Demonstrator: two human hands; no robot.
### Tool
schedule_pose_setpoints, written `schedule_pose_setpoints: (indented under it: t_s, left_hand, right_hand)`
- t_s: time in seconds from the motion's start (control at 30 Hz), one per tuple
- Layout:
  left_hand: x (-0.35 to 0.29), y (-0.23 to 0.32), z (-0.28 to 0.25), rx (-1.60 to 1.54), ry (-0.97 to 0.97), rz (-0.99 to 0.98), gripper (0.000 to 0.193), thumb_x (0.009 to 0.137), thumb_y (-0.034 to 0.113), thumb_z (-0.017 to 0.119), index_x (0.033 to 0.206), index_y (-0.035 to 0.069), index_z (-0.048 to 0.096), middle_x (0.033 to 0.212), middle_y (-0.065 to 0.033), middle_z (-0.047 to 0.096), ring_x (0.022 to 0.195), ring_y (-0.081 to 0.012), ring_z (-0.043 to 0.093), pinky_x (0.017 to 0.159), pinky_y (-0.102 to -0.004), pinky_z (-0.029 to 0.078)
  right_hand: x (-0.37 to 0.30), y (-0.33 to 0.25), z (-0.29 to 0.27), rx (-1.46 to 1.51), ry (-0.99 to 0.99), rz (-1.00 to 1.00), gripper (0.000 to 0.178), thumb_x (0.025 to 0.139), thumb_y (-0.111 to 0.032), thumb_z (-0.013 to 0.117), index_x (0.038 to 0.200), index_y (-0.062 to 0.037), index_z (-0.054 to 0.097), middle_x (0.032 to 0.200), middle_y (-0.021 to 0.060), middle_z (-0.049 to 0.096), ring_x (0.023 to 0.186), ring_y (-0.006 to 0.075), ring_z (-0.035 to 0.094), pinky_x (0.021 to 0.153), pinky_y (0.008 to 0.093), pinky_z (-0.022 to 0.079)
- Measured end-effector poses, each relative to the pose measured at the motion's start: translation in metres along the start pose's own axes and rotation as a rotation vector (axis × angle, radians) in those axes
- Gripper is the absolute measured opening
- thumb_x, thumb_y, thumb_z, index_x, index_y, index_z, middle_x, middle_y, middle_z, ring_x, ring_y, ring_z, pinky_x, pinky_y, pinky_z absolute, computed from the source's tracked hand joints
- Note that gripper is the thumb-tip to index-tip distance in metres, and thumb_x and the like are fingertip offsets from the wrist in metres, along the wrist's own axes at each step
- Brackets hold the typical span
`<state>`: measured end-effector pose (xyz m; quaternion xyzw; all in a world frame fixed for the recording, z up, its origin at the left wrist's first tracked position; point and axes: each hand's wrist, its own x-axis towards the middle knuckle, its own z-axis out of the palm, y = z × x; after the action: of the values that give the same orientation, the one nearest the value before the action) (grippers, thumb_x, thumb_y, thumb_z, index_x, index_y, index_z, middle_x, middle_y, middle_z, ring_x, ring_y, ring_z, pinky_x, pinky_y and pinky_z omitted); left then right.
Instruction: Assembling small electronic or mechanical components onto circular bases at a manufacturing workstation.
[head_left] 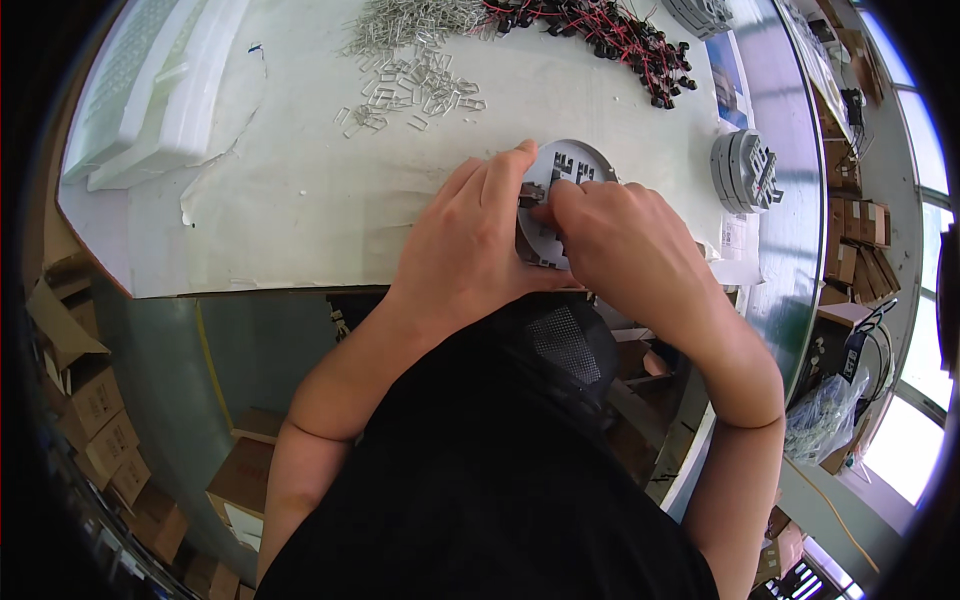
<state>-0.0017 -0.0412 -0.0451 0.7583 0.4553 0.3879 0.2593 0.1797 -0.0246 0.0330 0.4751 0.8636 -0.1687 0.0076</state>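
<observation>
My left hand [465, 235] is wrapped round a grey round plastic housing [585, 152] and holds it tilted at the table's near edge. The housing has slots and raised dark details on its face. A small dark piece [532, 194] shows on that face, close to my left fingers. My right hand [640, 240] is closed, its fingertips pressed together against the middle of the housing. Whatever those fingertips pinch is hidden behind the knuckles.
Bent wire clips [415, 85] lie heaped at the back, beside black parts with red wires [640, 50]. Stacked grey housings [742, 172] stand at the right. White plastic trays [150, 95] sit at the far left. Cardboard boxes [105, 430] line the floor.
</observation>
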Motion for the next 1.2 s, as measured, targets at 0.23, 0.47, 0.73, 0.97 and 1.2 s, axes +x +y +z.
schedule_pose_setpoints:
  t_s: [0.23,0.47,0.73,0.97,1.2]
  left_hand:
    - [-0.003,0.0,-0.003,0.015,-0.015,-0.03,0.106,0.058,0.047,0.099,0.139,-0.001,0.05,0.119,-0.0161,0.069,0.106,-0.0344,0.066,0.093,-0.0437,0.056]
    - [-0.003,-0.001,-0.001,0.017,0.004,0.006,0.107,0.056,0.05,0.098,0.138,0.0,0.05,0.121,-0.0156,0.069,0.106,-0.0334,0.066,0.094,-0.0433,0.056]
    - [-0.004,-0.002,-0.001,0.023,0.015,0.02,0.105,0.056,0.049,0.098,0.137,0.001,0.05,0.122,-0.0156,0.069,0.107,-0.0336,0.066,0.094,-0.0432,0.055]
    - [-0.003,-0.003,-0.001,0.0,0.008,0.017,0.106,0.057,0.046,0.099,0.139,0.001,0.049,0.123,-0.0164,0.068,0.11,-0.0356,0.065,0.096,-0.0443,0.055]
    - [-0.002,-0.008,-0.032,-0.087,-0.176,-0.083,0.101,0.067,0.031,0.098,0.148,0.0,0.045,0.125,-0.0168,0.068,0.116,-0.0348,0.064,0.1,-0.0463,0.053]
  right_hand:
    - [0.001,-0.004,-0.012,0.041,-0.026,0.006,0.016,0.094,-0.011,0.067,0.086,0.0014,0.061,0.075,0.0206,0.067,0.072,0.0427,0.067,0.065,0.0497,0.053]
    - [0.004,-0.007,-0.01,-0.016,-0.045,0.033,0.015,0.095,-0.009,0.065,0.085,0.0014,0.063,0.074,0.0212,0.066,0.071,0.043,0.066,0.064,0.0506,0.052]
    - [0.005,-0.009,-0.013,0.022,-0.086,0.103,0.016,0.095,-0.008,0.063,0.083,0.0009,0.069,0.074,0.0219,0.067,0.072,0.0428,0.067,0.067,0.0511,0.053]
    - [0.007,-0.004,-0.013,0.042,-0.113,0.122,0.016,0.095,-0.013,0.066,0.089,0.0,0.073,0.076,0.0216,0.068,0.075,0.0431,0.067,0.069,0.05,0.053]
    - [-0.026,0.006,0.005,0.371,0.171,0.042,0.034,0.085,-0.028,0.084,0.102,-0.0025,0.07,0.093,0.0139,0.07,0.081,0.0379,0.071,0.071,0.0456,0.056]
